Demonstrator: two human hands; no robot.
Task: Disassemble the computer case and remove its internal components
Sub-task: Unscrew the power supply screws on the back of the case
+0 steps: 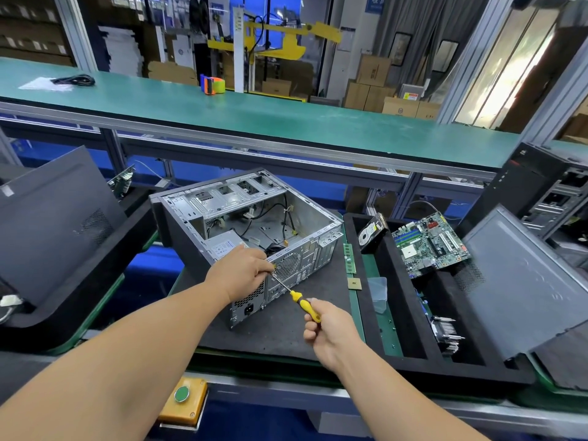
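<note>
Dark foam mat [276, 332], open steel case [254, 224]; right hand [331, 332] grips yellow-handled screwdriver [297, 297], left hand [245, 272] pinches its shaft

Tape dispenser [213, 85] and black cable [74, 80] on green shelf [286, 122].

Yellow-and-black screwdriver [304, 303], grey metal computer case [254, 224], green motherboard [429, 243], teal workbench [254, 113].

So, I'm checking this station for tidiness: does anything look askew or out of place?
Mostly orderly. Two parts sit askew: the silver-topped hard drive leans tilted in the black foam tray, and the green motherboard lies crookedly across the tray's dividers.
</note>
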